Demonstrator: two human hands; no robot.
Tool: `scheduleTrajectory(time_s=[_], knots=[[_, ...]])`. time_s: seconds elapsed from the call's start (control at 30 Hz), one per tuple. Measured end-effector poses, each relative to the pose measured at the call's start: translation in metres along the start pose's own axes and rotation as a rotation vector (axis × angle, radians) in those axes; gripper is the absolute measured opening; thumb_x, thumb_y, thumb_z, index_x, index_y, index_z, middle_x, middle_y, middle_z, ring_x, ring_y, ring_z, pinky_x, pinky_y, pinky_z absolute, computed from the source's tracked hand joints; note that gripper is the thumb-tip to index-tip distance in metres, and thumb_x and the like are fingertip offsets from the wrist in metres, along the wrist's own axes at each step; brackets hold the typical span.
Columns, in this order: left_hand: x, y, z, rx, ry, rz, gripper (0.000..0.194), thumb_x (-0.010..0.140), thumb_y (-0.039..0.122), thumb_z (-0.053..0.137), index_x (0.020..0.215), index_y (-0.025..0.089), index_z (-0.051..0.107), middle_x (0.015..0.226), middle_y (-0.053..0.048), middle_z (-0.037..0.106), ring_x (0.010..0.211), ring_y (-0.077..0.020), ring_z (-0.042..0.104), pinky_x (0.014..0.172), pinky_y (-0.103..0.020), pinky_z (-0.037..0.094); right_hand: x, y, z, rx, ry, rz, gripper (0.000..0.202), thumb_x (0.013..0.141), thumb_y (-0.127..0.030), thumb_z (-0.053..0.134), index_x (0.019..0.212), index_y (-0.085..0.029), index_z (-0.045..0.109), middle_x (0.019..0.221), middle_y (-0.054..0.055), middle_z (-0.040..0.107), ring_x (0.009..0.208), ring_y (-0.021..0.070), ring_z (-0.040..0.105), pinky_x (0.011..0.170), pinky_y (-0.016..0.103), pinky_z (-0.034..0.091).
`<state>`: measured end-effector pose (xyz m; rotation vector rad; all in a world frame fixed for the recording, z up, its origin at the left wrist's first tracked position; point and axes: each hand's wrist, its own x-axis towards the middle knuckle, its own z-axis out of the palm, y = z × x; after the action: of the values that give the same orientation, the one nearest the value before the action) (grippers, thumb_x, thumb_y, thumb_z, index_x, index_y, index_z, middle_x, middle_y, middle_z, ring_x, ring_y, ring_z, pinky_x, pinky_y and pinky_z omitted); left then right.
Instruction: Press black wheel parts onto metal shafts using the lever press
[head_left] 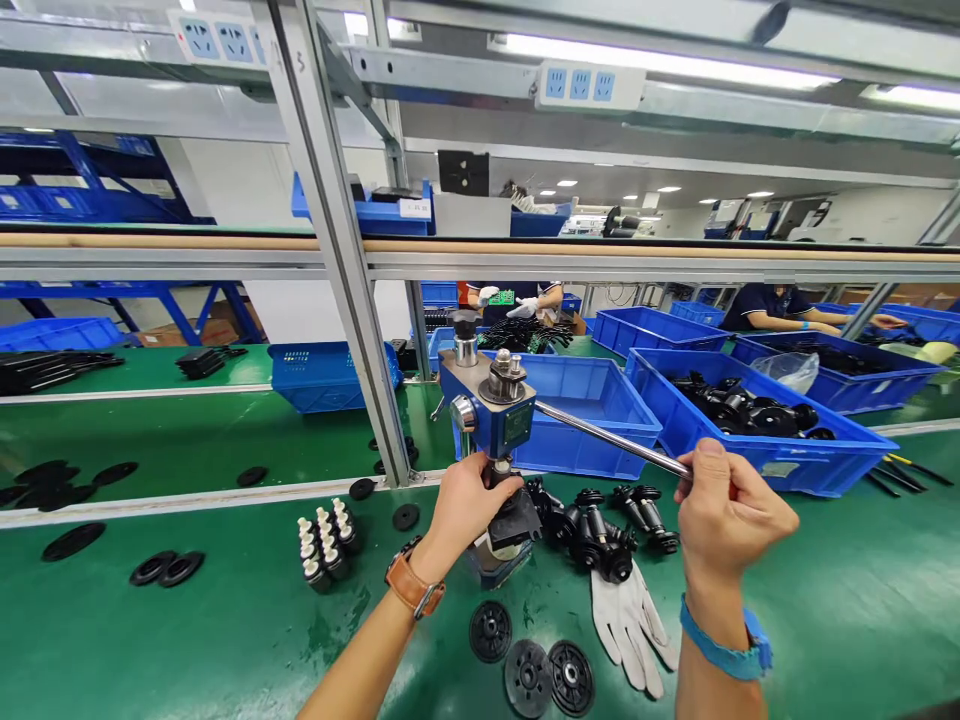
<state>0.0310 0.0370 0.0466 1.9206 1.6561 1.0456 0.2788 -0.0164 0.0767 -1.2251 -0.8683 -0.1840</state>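
Observation:
A small blue hand-lever press (491, 410) stands on the green bench in front of me. My right hand (724, 510) is wrapped around the end of its long steel lever (607, 435), out to the right. Beneath the press head, my left hand (469, 505) has its thumb and fingers curled in around the ram, just above a black piece (517, 522) on the press base. What those fingers pinch is hidden. Black slotted discs (527, 678) lie on the bench nearer to me. Right of the press base is a pile of black spool-like assemblies (596, 530).
A white glove (630, 625) lies beside the pile. White-topped black cylinders (326, 545) stand in rows on the left, near loose black rings (166, 568). Blue bins (765, 465) line the back, and a metal post (337, 240) rises behind the press. Co-workers sit across the bench.

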Motion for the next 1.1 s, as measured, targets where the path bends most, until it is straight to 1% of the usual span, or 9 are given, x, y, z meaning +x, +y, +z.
scheduleTrajectory(time_s=[0.1,0.17,0.23,0.33,0.5,0.57,0.73,0.93,1.1], knots=[[-0.002,0.004,-0.006,-0.014,0.023,0.027,0.030,0.077,0.038,0.075,0.065,0.022,0.054,0.062,0.002,0.055,0.059,-0.0154,0.046,0.058,-0.029,0.028,0.014,-0.008,0.000,-0.008,-0.095,0.030,0.048,0.097,-0.053,0.061,0.069,-0.016,0.070,0.049,-0.003,0.050,0.045,0.0114,0.048,0.049,0.027,0.037],[-0.012,0.004,-0.013,-0.133,0.004,0.010,0.024,0.078,0.039,0.074,0.072,0.020,0.061,0.067,0.000,0.060,0.061,-0.0164,0.051,0.059,-0.028,0.033,0.024,-0.020,-0.002,0.046,-0.125,0.000,0.042,0.098,-0.053,0.061,0.088,-0.015,0.075,0.061,0.000,0.062,0.049,0.0120,0.055,0.050,0.026,0.043],[-0.031,-0.001,-0.020,-0.399,-0.076,-0.054,0.028,0.080,0.045,0.074,0.087,0.019,0.067,0.070,0.000,0.063,0.061,-0.0166,0.056,0.060,-0.028,0.040,0.028,-0.033,-0.005,0.137,-0.135,-0.078,0.043,0.098,-0.051,0.063,0.124,-0.017,0.070,0.094,0.006,0.073,0.061,0.0139,0.065,0.056,0.028,0.052],[-0.073,-0.015,-0.027,-0.899,-0.205,-0.171,0.048,0.079,0.058,0.080,0.103,0.019,0.066,0.073,0.001,0.063,0.059,-0.0134,0.056,0.059,-0.026,0.047,0.007,-0.049,-0.017,0.204,-0.232,-0.200,0.057,0.099,-0.041,0.064,0.152,-0.024,0.050,0.130,0.013,0.067,0.085,0.0178,0.071,0.072,0.034,0.060],[-0.141,-0.027,-0.016,-1.384,-0.283,-0.375,0.055,0.068,0.054,0.093,0.103,0.018,0.070,0.080,-0.002,0.070,0.067,-0.0142,0.064,0.055,-0.020,0.047,-0.084,-0.055,-0.036,0.300,-0.967,-0.253,0.080,0.088,-0.045,0.078,0.158,-0.025,0.043,0.147,0.014,0.060,0.128,0.0293,0.063,0.104,0.044,0.058],[-0.159,-0.028,-0.010,-1.483,-0.256,-0.469,0.055,0.064,0.050,0.097,0.102,0.018,0.073,0.081,-0.003,0.071,0.067,-0.0134,0.064,0.056,-0.019,0.048,-0.116,-0.052,-0.038,0.307,-1.126,-0.191,0.094,0.077,-0.043,0.088,0.158,-0.024,0.043,0.151,0.015,0.057,0.136,0.0325,0.058,0.114,0.047,0.051],[-0.184,-0.035,0.001,-1.584,-0.213,-0.651,0.049,0.059,0.041,0.101,0.094,0.017,0.077,0.080,-0.001,0.072,0.060,-0.0087,0.058,0.056,-0.018,0.048,-0.155,-0.046,-0.034,0.345,-1.183,-0.023,0.071,0.079,-0.030,0.085,0.144,-0.023,0.058,0.141,0.013,0.064,0.130,0.0289,0.061,0.114,0.044,0.050],[-0.198,-0.045,0.010,-1.624,-0.181,-0.740,0.046,0.057,0.040,0.102,0.087,0.016,0.077,0.073,0.000,0.070,0.057,-0.0087,0.057,0.054,-0.019,0.048,-0.161,-0.044,-0.038,0.333,-1.204,0.002,0.065,0.081,-0.040,0.084,0.140,-0.022,0.063,0.135,0.013,0.068,0.125,0.0290,0.064,0.110,0.044,0.052],[-0.204,-0.048,0.013,-1.687,-0.189,-0.831,0.047,0.053,0.032,0.104,0.088,0.015,0.078,0.081,-0.001,0.074,0.065,-0.0096,0.063,0.062,-0.019,0.054,-0.162,-0.044,-0.041,0.314,-1.208,0.014,0.066,0.079,-0.036,0.086,0.140,-0.023,0.063,0.134,0.012,0.069,0.124,0.0288,0.065,0.110,0.043,0.053]])
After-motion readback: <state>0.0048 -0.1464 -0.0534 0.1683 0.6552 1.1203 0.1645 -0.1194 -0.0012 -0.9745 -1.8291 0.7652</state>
